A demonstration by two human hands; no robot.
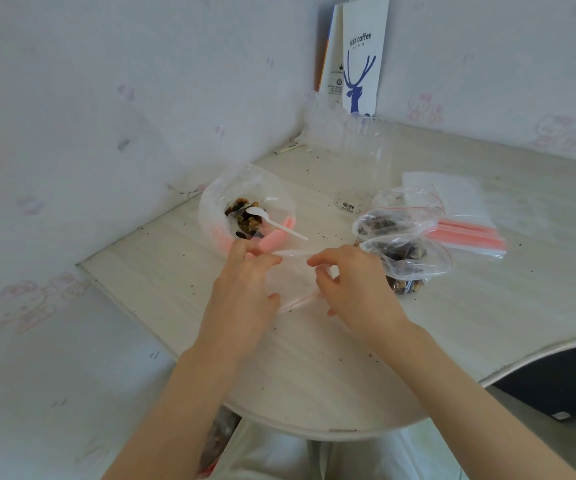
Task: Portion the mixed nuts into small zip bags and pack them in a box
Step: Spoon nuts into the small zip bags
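An empty small zip bag [293, 278] with a red seal strip hangs between my hands over the table. My left hand [245, 289] pinches its left edge and my right hand [352, 289] pinches its right edge, so its mouth is spread apart. Behind my left hand a large clear bag of mixed nuts [245, 216] lies open with a white plastic spoon [272, 223] resting in it. To the right of my right hand sit two small filled zip bags [407, 258], one behind the other.
A stack of empty zip bags [466, 233] lies at the right. A clear plastic box [366, 164] stands behind, with a white paper coffee bag [359, 60] against the wall. Crumbs dot the white table [314, 368]. The wall runs close on the left.
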